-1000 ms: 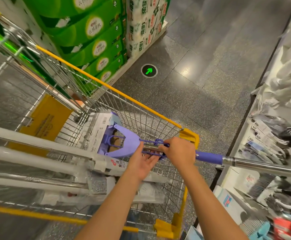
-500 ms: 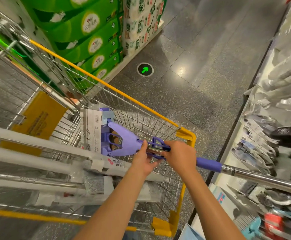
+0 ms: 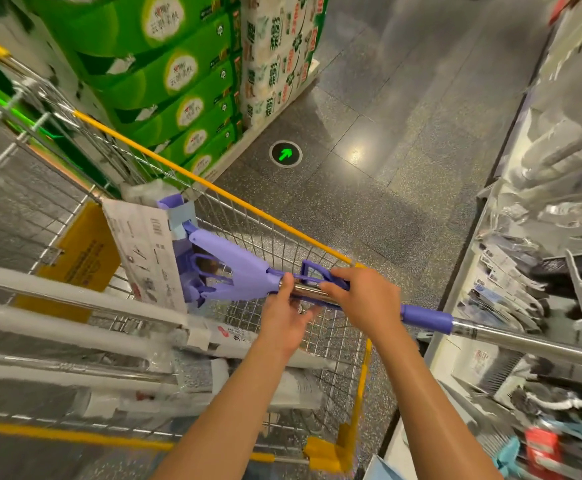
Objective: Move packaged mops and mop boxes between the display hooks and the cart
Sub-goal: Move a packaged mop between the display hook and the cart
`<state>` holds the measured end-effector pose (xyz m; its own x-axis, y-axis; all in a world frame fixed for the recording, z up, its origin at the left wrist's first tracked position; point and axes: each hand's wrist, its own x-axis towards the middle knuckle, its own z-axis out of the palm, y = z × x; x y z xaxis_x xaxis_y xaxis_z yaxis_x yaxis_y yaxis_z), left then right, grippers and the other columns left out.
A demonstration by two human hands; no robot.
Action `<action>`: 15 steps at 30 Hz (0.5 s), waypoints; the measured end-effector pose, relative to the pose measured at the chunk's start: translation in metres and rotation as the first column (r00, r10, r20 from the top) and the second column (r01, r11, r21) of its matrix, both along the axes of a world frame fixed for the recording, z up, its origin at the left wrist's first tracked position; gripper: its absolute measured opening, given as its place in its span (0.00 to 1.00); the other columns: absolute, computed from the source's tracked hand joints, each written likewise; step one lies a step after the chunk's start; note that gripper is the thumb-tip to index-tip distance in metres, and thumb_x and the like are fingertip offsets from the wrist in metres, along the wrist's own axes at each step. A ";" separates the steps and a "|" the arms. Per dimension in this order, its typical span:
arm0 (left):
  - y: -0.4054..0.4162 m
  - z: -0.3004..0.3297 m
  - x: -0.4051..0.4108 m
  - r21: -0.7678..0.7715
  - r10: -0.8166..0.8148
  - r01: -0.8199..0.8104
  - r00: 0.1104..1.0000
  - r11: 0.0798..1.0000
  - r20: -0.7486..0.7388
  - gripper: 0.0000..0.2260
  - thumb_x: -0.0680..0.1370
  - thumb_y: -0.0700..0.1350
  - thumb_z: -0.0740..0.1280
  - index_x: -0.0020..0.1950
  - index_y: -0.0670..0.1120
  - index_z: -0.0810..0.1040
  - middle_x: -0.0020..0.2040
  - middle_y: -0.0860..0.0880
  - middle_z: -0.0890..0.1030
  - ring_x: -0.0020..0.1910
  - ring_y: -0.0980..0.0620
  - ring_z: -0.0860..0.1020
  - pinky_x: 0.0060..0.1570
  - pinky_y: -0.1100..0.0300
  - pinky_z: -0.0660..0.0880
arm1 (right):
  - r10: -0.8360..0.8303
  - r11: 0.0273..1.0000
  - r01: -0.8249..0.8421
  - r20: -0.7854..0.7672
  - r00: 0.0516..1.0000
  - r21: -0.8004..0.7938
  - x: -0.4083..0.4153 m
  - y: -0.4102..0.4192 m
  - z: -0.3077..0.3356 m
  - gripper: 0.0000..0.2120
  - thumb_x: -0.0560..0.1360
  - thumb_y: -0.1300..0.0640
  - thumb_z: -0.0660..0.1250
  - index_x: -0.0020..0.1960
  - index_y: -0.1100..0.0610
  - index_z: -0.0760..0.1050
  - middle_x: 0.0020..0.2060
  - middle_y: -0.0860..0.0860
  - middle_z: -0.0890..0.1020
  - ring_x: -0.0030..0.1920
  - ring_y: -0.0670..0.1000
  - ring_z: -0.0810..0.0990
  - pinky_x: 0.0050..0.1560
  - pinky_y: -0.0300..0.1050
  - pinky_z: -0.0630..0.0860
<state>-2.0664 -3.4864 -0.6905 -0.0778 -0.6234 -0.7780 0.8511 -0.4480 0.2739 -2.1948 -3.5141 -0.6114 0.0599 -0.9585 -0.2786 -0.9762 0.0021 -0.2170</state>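
You can see a green arrow on a round black floor marker (image 3: 285,153) set in the grey speckled floor. A barcode stands on the white printed card (image 3: 147,251) of the purple mop head. The Chinese characters on the stacked green boxes (image 3: 178,81) are too blurred for you to read.

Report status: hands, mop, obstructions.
Both hands on purple mop: left hand and right hand gripping the shaft. Mop head over cart, handle toward shelf. White packaged mops underneath.
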 end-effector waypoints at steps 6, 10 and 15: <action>-0.010 0.037 0.019 -0.125 -0.016 0.030 0.994 0.992 0.110 0.10 0.79 0.46 0.67 0.58 0.43 0.78 0.52 0.42 0.82 0.55 0.43 0.81 0.39 0.45 0.82 | -0.078 0.995 0.083 0.091 0.993 -0.056 0.010 0.003 0.025 0.16 0.77 0.35 0.63 0.60 0.40 0.80 0.44 0.46 0.85 0.46 0.52 0.82 0.39 0.44 0.70; -0.016 0.071 0.027 -0.224 -0.054 0.102 0.976 0.969 0.213 0.09 0.75 0.49 0.70 0.51 0.46 0.79 0.43 0.48 0.85 0.45 0.50 0.84 0.34 0.50 0.81 | -0.107 0.984 0.130 0.182 0.978 -0.125 0.013 0.007 0.051 0.14 0.78 0.36 0.63 0.56 0.40 0.81 0.38 0.47 0.84 0.41 0.53 0.82 0.36 0.45 0.71; -0.026 0.120 0.026 -0.283 -0.072 0.161 0.951 0.945 0.301 0.09 0.75 0.49 0.71 0.49 0.46 0.78 0.41 0.48 0.84 0.43 0.51 0.85 0.33 0.51 0.81 | -0.164 0.951 0.215 0.227 0.960 -0.221 0.015 0.010 0.093 0.14 0.77 0.35 0.63 0.51 0.42 0.82 0.34 0.44 0.82 0.36 0.49 0.79 0.32 0.42 0.67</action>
<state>-2.0400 -3.5122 -0.5709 0.0311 -0.8311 -0.5553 0.6647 -0.3977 0.6325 -2.1799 -3.5041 -0.5188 -0.0983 -0.9944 -0.0390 -0.8978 0.1055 -0.4275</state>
